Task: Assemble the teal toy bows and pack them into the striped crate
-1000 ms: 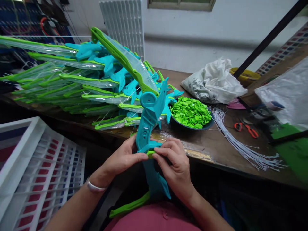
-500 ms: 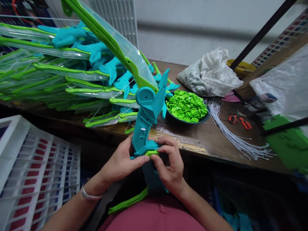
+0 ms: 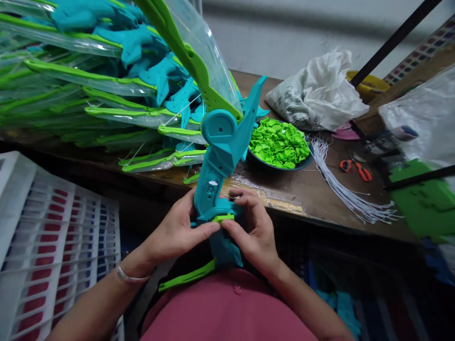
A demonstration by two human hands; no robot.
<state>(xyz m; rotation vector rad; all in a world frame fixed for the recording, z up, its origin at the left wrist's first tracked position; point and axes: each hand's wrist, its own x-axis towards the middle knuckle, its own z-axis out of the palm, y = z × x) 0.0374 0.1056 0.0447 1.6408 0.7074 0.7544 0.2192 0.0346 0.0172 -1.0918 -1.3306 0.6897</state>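
Note:
A toy bow [image 3: 216, 161] with a teal grip stands upright in front of me, its lower end against my clothing. Its upper limb [image 3: 195, 71] is green with a clear plastic sheet. My left hand [image 3: 179, 222] is closed around the grip's left side, the thumb reaching to a small green plastic piece [image 3: 223, 218] at the grip's middle. On the right, my right hand [image 3: 254, 232] is closed at the same spot, thumb pressed against the green piece and bent fingers by the teal ledge. Its fingertips are partly hidden behind the bow.
Finished-looking toy bows [image 3: 117, 85] lie piled on the table at left. A dark bowl [image 3: 302, 164] holds many green pieces. White cords [image 3: 337, 184], red-handled cutters [image 3: 356, 169] and a white sack [image 3: 316, 94] lie to the right. A white plastic crate [image 3: 64, 237] stands at lower left.
The view has shifted, so the table and pile sit higher in the picture. Both hands and the bow have risen slightly in the picture. Both thumbs stay at the small green piece.

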